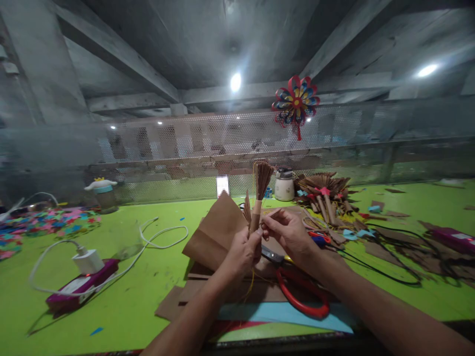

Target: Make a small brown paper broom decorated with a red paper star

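My left hand [248, 246] is wrapped round the lower stem of a brown pleated paper fan [263, 180], which stands upright with its folds spread at the top. A smaller pleated flap sticks out at its left, and a thin yellow string runs along its edge and hangs below my hand. Close against the stem, my right hand [287, 228] pinches with thumb and forefinger; what lies between the fingertips is too small to make out. Under my hands are brown paper sheets [215, 232] and scissors with red handles [309, 309], their blades partly hidden.
Finished-looking brown paper fans [326, 195] lie piled at the right beside a white jar [284, 187]. A purple power strip [70, 291] with a white charger and cable is at the left, near colourful paper scraps [55, 222]. A phone [222, 186] stands at the back.
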Motion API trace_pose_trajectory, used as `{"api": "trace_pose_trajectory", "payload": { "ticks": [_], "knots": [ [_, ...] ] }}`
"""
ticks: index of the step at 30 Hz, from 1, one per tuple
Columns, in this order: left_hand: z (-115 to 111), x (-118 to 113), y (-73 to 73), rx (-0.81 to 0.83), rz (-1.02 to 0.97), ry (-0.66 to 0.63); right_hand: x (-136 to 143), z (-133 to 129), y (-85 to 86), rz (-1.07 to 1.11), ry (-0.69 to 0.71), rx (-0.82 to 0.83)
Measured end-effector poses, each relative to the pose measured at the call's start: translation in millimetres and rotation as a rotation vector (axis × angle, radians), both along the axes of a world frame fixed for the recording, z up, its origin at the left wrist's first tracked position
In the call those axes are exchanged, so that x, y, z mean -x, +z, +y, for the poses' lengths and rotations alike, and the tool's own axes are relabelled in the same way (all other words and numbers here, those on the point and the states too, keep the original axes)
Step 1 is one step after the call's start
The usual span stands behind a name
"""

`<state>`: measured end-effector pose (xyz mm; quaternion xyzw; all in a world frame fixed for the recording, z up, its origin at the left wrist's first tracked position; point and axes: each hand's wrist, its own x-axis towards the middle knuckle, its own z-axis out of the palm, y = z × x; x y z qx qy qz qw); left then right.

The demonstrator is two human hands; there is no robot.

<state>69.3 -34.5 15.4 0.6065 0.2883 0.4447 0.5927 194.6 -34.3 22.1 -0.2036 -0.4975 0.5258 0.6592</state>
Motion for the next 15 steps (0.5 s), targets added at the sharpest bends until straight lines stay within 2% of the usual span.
{"api": "trace_pose_trajectory", "payload": {
  "ticks": [15],
  "knots": [
    [5.4, 1.9, -3.8, -0.068, 0.055, 0.066, -2.1, 2.2, -5.7, 0.054, 0.066, 0.024]
  ]
}}
